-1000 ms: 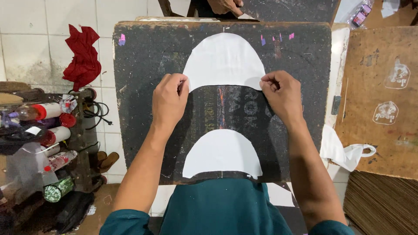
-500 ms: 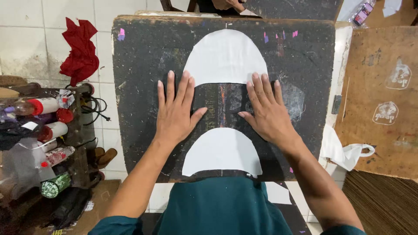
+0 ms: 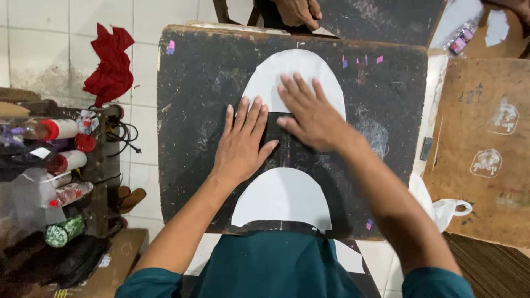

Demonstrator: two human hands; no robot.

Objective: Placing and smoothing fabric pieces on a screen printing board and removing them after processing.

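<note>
Both hands lie flat and open, fingers spread, gripping nothing; the left hand [image 3: 243, 144] presses on the dark sheet piece [image 3: 276, 138] at the middle of the black work board [image 3: 193, 110], its fingertips near the upper white dome-shaped piece [image 3: 298, 69]; the right hand [image 3: 309, 113] rests partly on that white piece and partly on the dark sheet, just beside the left; a second white dome-shaped piece [image 3: 281, 201] lies nearer the person; a red cloth [image 3: 113, 63] sits at the left.
</note>
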